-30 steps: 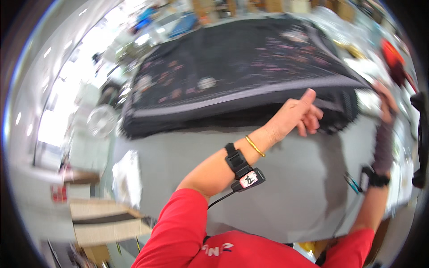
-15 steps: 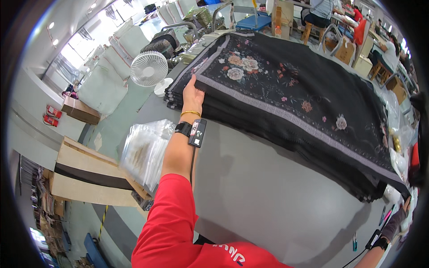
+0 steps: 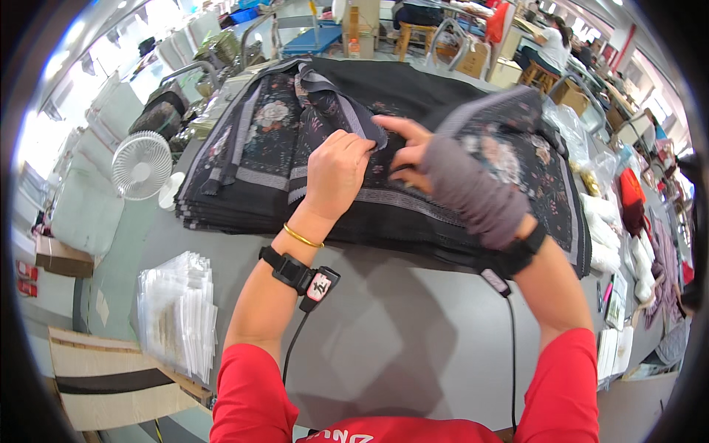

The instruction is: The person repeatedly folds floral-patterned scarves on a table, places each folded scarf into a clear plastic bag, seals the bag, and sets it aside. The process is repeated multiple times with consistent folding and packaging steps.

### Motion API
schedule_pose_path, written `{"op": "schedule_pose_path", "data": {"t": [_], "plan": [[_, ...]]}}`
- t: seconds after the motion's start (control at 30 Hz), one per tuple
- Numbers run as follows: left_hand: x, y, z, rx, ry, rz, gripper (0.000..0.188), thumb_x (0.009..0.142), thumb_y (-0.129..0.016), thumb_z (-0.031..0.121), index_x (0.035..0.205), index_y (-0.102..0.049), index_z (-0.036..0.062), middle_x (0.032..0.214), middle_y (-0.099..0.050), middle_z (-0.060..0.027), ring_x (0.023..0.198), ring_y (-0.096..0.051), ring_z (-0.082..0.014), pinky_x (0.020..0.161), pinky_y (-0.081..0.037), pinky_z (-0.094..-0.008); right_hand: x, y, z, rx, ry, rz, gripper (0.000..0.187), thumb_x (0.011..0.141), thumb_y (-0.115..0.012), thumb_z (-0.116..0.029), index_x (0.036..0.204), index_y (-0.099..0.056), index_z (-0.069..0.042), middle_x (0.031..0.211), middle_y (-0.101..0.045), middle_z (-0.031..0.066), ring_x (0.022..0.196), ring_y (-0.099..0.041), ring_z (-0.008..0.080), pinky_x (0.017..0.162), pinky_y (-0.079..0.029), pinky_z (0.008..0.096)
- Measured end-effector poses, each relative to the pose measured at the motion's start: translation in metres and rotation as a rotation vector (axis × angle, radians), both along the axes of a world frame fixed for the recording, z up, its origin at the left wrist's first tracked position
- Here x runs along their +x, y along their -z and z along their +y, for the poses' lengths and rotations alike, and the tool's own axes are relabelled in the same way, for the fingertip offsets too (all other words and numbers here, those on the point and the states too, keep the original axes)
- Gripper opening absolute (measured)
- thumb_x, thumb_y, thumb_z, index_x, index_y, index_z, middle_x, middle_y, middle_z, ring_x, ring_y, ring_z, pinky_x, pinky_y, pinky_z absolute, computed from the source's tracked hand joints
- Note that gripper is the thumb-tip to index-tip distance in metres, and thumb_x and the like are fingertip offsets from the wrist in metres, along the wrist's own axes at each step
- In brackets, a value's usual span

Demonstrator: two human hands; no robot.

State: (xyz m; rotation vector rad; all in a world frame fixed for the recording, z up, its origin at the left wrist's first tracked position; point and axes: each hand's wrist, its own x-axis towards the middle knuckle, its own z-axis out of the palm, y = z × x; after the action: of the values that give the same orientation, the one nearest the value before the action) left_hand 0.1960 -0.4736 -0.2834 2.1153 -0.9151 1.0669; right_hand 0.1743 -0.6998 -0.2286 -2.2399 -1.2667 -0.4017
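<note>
A black scarf with printed flowers and a grey-lavender border lies on top of a thick stack of folded black scarves. Its near edge has been drawn up toward the middle, so the cloth rises in folds. My left hand pinches the border of this scarf between thumb and fingers. Just right of it, my right hand, in a fingerless grey-brown glove, hovers over the cloth with fingers spread, slightly blurred. Nothing shows between its fingers. A wrist strap with a small cabled box sits on each forearm.
The stack rests on a grey table. Clear plastic bags lie at the left edge, near a white fan. Pens, white bundles and a red item lie to the right. People sit at tables farther back.
Both hands have come together over the middle of the stack. The scarf that lay flat is now lifted and gathered in folds. My right hand came in from the far right corner.
</note>
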Motion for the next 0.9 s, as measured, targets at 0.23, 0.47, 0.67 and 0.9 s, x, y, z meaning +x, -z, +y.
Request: {"op": "schedule_pose_path", "data": {"t": [0.23,0.47,0.67,0.9], "plan": [[-0.005,-0.002,-0.029,0.118,0.053,-0.086,0.015,0.075,-0.071,-0.003,0.085,-0.061,0.0021,0.085,-0.062,-0.0113,0.087,-0.06,-0.0309,0.076,-0.053,-0.0417,-0.003,0.036,0.003,0.031,0.084,0.111,0.011,0.09,-0.074,-0.008,0.1,-0.073,-0.003,0.125,-0.068,0.0138,0.096,-0.071,0.0343,0.084,-0.058,0.0402],[-0.072,0.005,-0.057,0.32,0.229,-0.064,0.038,0.084,-0.083,0.026,0.101,-0.058,0.003,0.097,-0.06,-0.0153,0.089,-0.059,-0.0361,0.082,-0.05,-0.0464,-0.024,-0.04,-0.044,0.193,0.216,-0.161,0.011,0.095,-0.071,-0.013,0.097,-0.073,-0.003,0.093,-0.068,0.0117,0.085,-0.071,0.0321,0.076,-0.057,0.039],[-0.085,-0.017,-0.064,0.765,0.055,0.322,0.082,0.079,-0.081,0.061,0.123,-0.065,-0.0065,0.11,-0.072,-0.024,0.102,-0.071,-0.0397,0.087,-0.057,-0.0461,-0.114,-0.244,-0.13,0.161,0.608,-0.7,0.016,0.099,-0.071,-0.009,0.11,-0.079,0.0,0.091,-0.078,0.0105,0.081,-0.074,0.0186,0.072,-0.06,0.0283],[-0.126,-0.145,0.087,0.191,-0.061,0.104,0.02,0.095,-0.078,0.018,0.108,-0.067,0.0073,0.088,-0.074,-0.0162,0.078,-0.071,-0.0379,0.072,-0.057,-0.0415,-0.222,-0.295,-0.324,0.482,0.932,-0.185,0.009,0.097,-0.071,-0.005,0.098,-0.075,0.003,0.086,-0.076,0.0069,0.076,-0.069,0.013,0.069,-0.057,0.0291]]}}
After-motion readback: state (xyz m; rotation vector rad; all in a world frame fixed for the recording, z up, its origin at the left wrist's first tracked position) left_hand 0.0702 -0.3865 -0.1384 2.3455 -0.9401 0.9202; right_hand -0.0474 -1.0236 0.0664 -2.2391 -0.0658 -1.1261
